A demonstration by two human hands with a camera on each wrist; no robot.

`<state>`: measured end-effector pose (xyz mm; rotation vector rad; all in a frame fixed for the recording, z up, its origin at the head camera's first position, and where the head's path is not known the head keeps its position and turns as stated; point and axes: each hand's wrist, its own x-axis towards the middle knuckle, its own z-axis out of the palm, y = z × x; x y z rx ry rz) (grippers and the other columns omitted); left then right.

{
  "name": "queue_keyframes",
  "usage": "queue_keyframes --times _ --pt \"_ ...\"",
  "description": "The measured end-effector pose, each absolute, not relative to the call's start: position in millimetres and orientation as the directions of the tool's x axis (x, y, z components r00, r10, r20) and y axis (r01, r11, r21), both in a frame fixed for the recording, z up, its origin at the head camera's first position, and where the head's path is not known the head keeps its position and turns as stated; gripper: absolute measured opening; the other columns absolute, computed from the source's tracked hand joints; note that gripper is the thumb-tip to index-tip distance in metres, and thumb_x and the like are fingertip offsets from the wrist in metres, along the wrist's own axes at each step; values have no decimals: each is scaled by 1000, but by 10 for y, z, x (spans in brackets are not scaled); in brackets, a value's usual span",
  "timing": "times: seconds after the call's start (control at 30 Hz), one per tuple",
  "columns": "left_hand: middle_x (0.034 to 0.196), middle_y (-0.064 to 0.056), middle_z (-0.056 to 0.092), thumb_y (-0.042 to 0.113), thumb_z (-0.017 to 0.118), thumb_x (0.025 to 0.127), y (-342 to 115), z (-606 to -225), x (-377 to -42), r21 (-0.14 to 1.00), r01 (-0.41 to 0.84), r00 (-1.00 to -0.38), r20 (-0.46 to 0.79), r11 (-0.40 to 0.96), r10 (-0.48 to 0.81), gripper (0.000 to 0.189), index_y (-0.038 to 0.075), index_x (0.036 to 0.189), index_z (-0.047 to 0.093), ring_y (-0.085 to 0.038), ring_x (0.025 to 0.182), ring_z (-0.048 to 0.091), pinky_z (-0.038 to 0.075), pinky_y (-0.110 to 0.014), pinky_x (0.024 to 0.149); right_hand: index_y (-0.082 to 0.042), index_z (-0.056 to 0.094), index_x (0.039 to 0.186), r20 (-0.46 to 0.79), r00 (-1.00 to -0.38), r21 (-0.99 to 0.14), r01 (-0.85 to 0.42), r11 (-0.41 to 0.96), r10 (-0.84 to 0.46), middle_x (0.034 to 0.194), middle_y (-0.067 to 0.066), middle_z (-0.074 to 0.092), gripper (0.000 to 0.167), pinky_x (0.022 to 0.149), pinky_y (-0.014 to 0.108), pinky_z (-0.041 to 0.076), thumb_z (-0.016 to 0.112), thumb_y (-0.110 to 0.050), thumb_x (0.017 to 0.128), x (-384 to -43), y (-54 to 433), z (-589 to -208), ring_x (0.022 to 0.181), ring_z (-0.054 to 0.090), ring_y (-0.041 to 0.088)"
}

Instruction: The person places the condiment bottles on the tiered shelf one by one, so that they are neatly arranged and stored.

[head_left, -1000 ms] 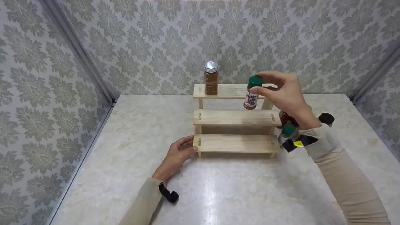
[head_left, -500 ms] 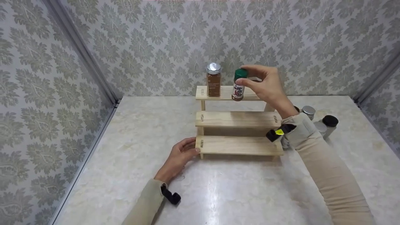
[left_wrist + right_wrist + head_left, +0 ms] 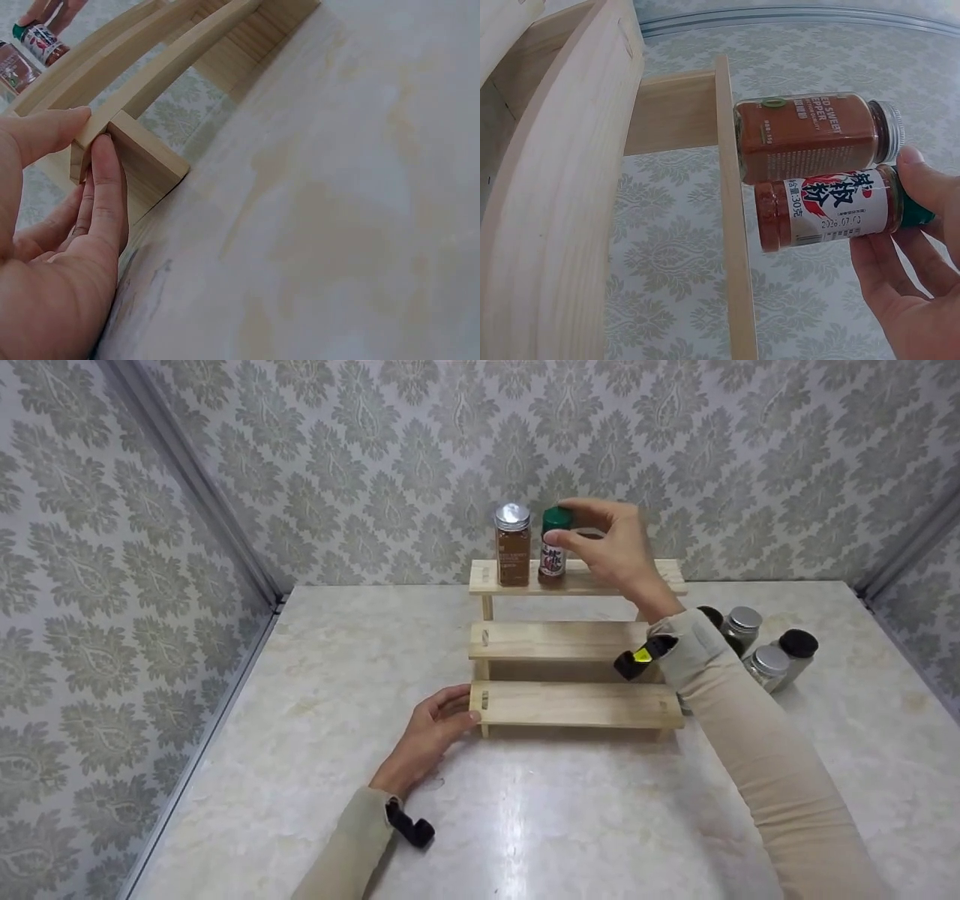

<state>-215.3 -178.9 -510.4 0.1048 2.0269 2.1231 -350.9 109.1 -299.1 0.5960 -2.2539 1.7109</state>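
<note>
A three-tier wooden shelf (image 3: 577,705) stands on the table. On its top tier, at the left, a square spice jar (image 3: 514,556) with a silver lid and reddish-brown powder stands upright. Just right of it, my right hand (image 3: 611,547) pinches a small spice bottle (image 3: 553,559) with a green cap between thumb and fingers. In the right wrist view this spice bottle (image 3: 832,208) is beside the square jar (image 3: 810,135), its base close to the top board. My left hand (image 3: 431,735) pinches the left end of the lowest tier, thumb above and fingers below, as the left wrist view shows.
Several other spice jars stand right of the shelf, among them one with a silver lid (image 3: 766,666) and one with a black lid (image 3: 798,649). My right forearm partly hides this group. Patterned walls (image 3: 420,472) enclose the marbled table (image 3: 300,675).
My right hand has carried the green-capped spice bottle left and up, from above the shelf's right half to the top tier beside the square jar. The left hand keeps its grip.
</note>
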Motion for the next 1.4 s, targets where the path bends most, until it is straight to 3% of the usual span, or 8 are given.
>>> queue_keyframes --times 0.5,0.9,1.23,1.4 --pt "151 -17 59 18 76 99 -1704 -5102 -2113 995 -94 -972 -82 -44 222 62 6 155 52 -25 129 64 58 -35 100 -7 72 135 417 -893 -853 -448 268 -167 126 12 76 48 103 31 58 88 -18 91 -3462 1171 -3056 114 71 18" --pt "151 -18 59 13 76 98 -1691 -5167 -2125 992 -106 -976 -91 -66 199 61 4 154 52 -28 134 62 59 -37 101 -2 68 138 440 -881 -831 -472 295 -173 139 17 69 49 110 36 56 85 -16 94 -3271 1309 -2922 126 69 29" --pt "150 -17 60 12 76 98 -1766 -5149 -2133 991 -115 -978 -101 -66 184 61 4 154 52 -27 129 64 59 -38 100 -7 71 136 502 -843 -738 -535 412 -194 135 13 72 42 109 38 55 82 -20 97 -2906 1726 -2825 123 69 25" --pt "151 -15 59 14 75 100 -1800 -5113 -2141 993 -106 -977 -93 -59 192 59 8 154 53 -27 134 61 58 -37 103 -6 73 134 556 -813 -687 -567 454 -175 131 13 74 40 103 28 57 82 -18 97 -2822 2019 -2839 114 70 11"
